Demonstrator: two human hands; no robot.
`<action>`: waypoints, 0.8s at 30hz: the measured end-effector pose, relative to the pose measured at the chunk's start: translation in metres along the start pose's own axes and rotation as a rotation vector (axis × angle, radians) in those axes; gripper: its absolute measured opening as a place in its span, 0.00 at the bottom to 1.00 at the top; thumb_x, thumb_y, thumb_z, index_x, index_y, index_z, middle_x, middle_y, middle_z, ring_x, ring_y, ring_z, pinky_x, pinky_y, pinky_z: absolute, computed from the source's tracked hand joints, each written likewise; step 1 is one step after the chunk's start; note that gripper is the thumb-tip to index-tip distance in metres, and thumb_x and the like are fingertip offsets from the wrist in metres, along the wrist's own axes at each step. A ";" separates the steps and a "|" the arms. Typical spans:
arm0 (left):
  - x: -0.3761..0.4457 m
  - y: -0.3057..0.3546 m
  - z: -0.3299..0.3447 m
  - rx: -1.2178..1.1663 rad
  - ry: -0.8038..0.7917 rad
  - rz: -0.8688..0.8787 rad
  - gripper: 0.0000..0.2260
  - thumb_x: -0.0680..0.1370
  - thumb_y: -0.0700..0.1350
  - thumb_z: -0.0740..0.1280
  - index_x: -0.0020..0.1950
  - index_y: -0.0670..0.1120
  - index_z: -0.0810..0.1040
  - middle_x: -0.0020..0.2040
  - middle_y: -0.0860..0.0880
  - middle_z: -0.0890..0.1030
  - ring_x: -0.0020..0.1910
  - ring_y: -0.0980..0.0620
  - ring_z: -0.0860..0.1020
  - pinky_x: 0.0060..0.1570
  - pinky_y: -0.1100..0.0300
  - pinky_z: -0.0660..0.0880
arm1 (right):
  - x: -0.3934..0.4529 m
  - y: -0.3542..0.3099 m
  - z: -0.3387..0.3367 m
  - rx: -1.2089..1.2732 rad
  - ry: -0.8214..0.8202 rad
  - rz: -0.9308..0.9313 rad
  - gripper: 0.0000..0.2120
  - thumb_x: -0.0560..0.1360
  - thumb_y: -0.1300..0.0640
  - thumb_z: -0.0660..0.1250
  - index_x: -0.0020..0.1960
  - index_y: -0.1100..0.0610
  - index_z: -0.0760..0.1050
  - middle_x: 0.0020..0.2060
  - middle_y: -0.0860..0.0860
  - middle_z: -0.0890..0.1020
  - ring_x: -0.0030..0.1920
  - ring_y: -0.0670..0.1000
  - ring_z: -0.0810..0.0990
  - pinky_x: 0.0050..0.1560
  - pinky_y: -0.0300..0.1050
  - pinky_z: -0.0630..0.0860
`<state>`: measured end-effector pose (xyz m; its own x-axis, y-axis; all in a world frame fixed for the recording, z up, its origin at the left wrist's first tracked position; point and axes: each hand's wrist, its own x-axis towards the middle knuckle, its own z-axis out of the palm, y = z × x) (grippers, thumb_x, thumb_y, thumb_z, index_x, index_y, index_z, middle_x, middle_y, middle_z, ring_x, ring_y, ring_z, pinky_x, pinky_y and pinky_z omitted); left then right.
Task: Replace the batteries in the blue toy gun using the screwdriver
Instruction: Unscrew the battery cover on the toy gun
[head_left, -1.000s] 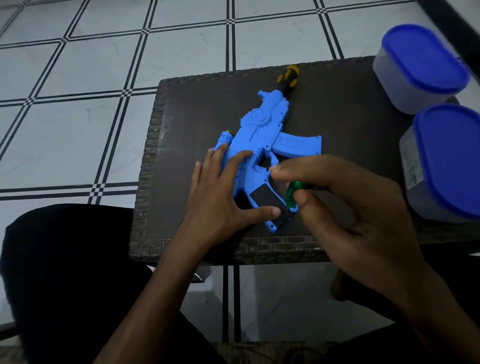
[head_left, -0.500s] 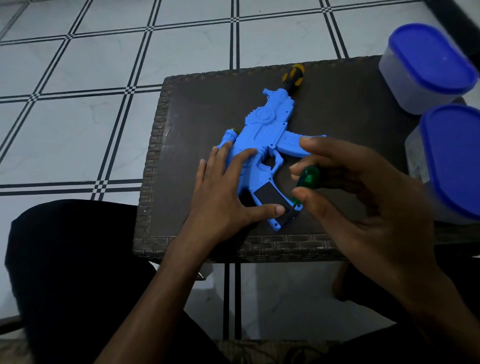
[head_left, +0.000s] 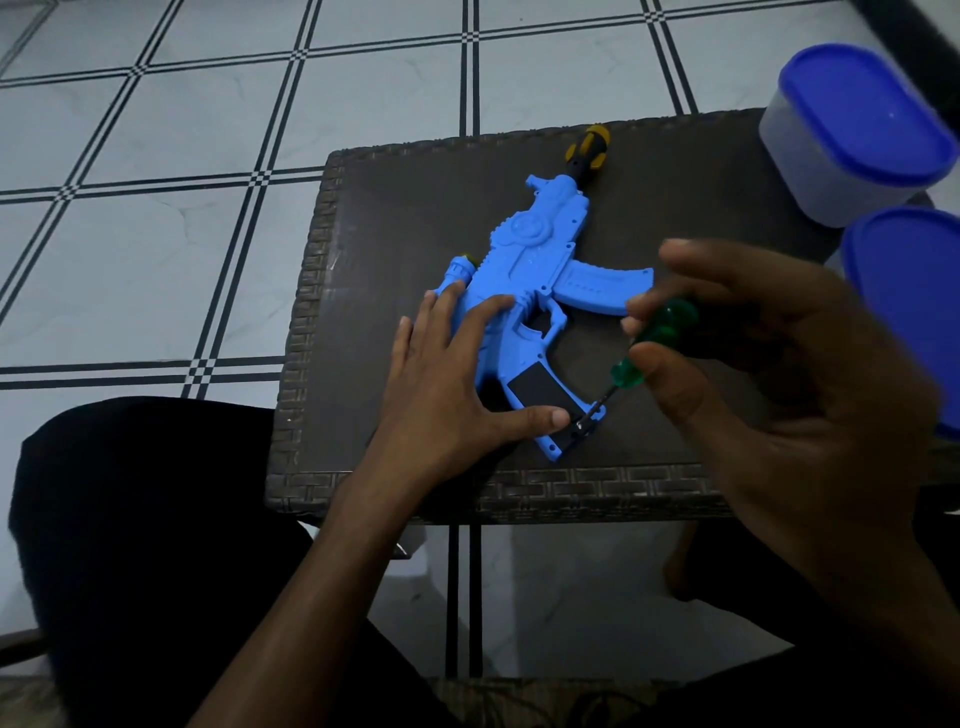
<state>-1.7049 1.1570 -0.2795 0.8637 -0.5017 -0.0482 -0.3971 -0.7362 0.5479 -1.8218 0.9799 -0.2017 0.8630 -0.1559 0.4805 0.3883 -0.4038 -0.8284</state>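
While the left hand (head_left: 441, 395) lies flat with straight fingers, pinning the blue toy gun (head_left: 524, 306) to the dark surface (head_left: 395, 208), the right hand (head_left: 769, 395) pinches the green screwdriver (head_left: 657, 332). Compared with a second ago, the handle has risen and tilted, its tip now at the grip's base beside the black battery cover (head_left: 540, 392). Unscrewing seems underway. Two blue-lidded containers (head_left: 857, 130) stand far right.
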 end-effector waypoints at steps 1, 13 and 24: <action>0.000 0.000 0.000 -0.004 -0.002 -0.001 0.48 0.58 0.79 0.61 0.75 0.63 0.58 0.80 0.54 0.49 0.79 0.52 0.45 0.77 0.46 0.44 | 0.003 0.000 -0.003 0.002 0.016 0.026 0.26 0.74 0.69 0.69 0.64 0.47 0.66 0.47 0.46 0.82 0.55 0.44 0.82 0.59 0.39 0.79; -0.001 -0.001 -0.002 -0.004 -0.013 -0.004 0.49 0.57 0.80 0.60 0.75 0.64 0.57 0.80 0.56 0.48 0.79 0.54 0.44 0.78 0.48 0.42 | 0.011 0.051 -0.025 -0.365 0.436 0.111 0.14 0.78 0.61 0.69 0.63 0.59 0.75 0.56 0.48 0.80 0.58 0.42 0.80 0.59 0.36 0.77; -0.005 0.003 -0.004 -0.053 -0.001 -0.014 0.49 0.56 0.79 0.63 0.75 0.63 0.60 0.79 0.58 0.50 0.79 0.55 0.46 0.77 0.43 0.49 | 0.007 0.083 -0.018 -0.547 0.408 0.140 0.08 0.76 0.62 0.70 0.55 0.56 0.77 0.50 0.47 0.79 0.52 0.44 0.79 0.54 0.33 0.77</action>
<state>-1.7085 1.1592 -0.2742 0.8688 -0.4919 -0.0573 -0.3675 -0.7181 0.5910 -1.7894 0.9296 -0.2618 0.6611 -0.5227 0.5383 -0.0291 -0.7347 -0.6777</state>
